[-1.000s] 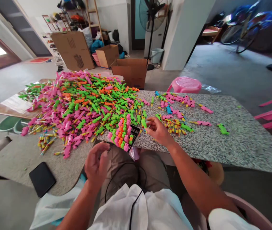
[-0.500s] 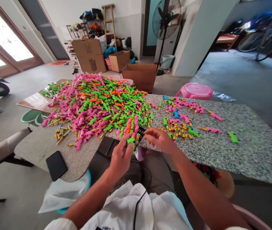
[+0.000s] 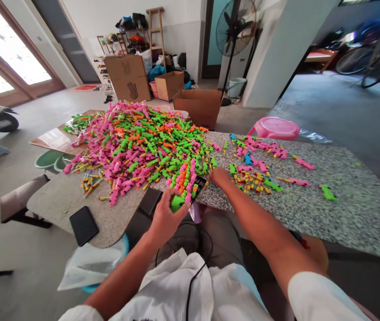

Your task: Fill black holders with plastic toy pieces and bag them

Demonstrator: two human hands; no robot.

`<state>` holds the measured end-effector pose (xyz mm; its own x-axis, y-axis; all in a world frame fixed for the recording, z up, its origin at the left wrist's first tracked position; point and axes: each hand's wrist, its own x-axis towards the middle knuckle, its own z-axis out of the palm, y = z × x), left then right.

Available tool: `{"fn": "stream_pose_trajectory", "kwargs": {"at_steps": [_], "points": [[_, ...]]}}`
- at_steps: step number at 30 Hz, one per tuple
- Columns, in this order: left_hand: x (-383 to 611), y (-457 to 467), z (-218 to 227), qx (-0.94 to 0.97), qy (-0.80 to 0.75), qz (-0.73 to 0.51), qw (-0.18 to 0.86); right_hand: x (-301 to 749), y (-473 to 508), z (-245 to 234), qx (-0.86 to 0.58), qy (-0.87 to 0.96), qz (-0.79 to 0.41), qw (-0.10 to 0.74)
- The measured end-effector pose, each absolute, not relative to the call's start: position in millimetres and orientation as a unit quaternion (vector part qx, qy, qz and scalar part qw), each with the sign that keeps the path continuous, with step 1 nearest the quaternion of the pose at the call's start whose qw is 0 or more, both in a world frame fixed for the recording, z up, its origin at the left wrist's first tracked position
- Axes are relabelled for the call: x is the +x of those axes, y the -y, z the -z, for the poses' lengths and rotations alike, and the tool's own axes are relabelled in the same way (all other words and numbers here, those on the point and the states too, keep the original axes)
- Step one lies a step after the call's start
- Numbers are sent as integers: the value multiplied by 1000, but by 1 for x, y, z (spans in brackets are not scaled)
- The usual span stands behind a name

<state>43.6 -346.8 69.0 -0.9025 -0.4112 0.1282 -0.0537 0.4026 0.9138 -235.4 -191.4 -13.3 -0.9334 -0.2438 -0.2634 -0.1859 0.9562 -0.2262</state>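
My left hand [image 3: 165, 215] is closed round a small green plastic toy piece [image 3: 177, 203], held just below the table's near edge. Right above it a black tray [image 3: 199, 183] holds upright pink, green and orange pieces [image 3: 182, 178]. My right hand [image 3: 219, 176] reaches forward onto the speckled stone table [image 3: 310, 200], at the edge of a big heap of pink, green and orange pieces [image 3: 139, 142]; its fingers are hidden behind the back of the hand. A small scatter of short coloured sticks and pieces [image 3: 253, 178] lies just right of it.
A black phone [image 3: 83, 225] lies on the lower left slab [image 3: 59, 200], with a clear plastic bag [image 3: 89, 265] below it. Cardboard boxes [image 3: 198, 106], a fan [image 3: 233, 26] and a pink stool [image 3: 275, 128] stand behind the table. Loose pink and green pieces [image 3: 305, 164] dot the right side.
My left hand has come up from my lap and now holds a green piece by the tray. My right hand has moved forward to the heap. The view has shifted left.
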Motion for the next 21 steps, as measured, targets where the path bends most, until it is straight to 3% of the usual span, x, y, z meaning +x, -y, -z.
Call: {"fn": "stream_pose_trajectory", "kwargs": {"at_steps": [3, 5, 9, 14, 21], "points": [[43, 352, -74, 135, 834, 508, 168, -228, 180, 2, -85, -972, 188, 116], [42, 354, -78, 113, 851, 489, 158, -208, 173, -13, -113, -925, 348, 101], [40, 352, -87, 42, 886, 439, 141, -137, 167, -53, -218, -669, 679, 210], [34, 349, -97, -17, 900, 420, 113, -77, 169, -78, -268, -547, 727, 317], [35, 351, -103, -52, 910, 402, 90, -73, 167, -70, -267, -528, 729, 344]]}}
